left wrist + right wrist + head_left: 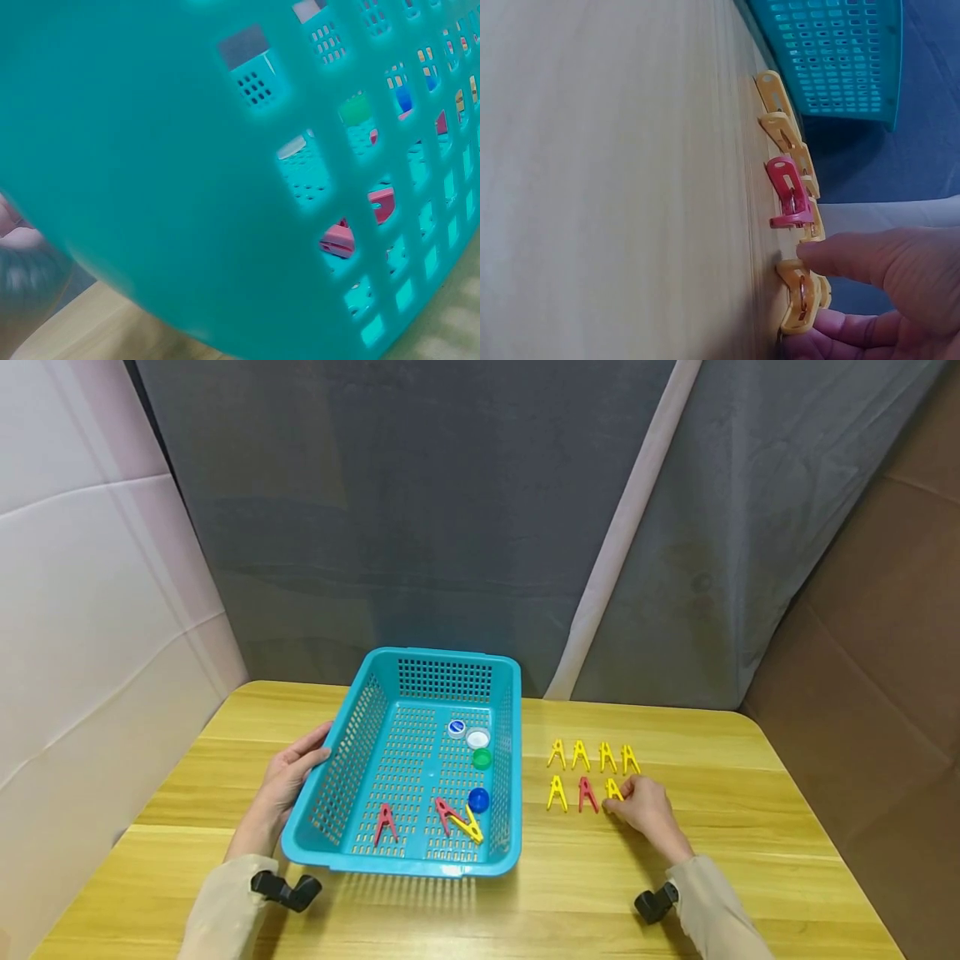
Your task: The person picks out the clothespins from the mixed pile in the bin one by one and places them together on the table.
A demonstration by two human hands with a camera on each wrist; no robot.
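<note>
My left hand holds the left rim of a turquoise plastic basket, thumb over the edge; the left wrist view shows mostly its slotted wall. Inside lie two red clothespins, one of them apart and the other against a yellow clothespin. My right hand pinches a yellow clothespin at the right end of the front row, between thumb and fingers. Beside it on the table stand a red clothespin and another yellow clothespin.
Behind the front row stands a back row of several yellow clothespins. The basket also holds bottle caps: a blue cap, a green cap and whitish caps. A grey curtain hangs behind the wooden table.
</note>
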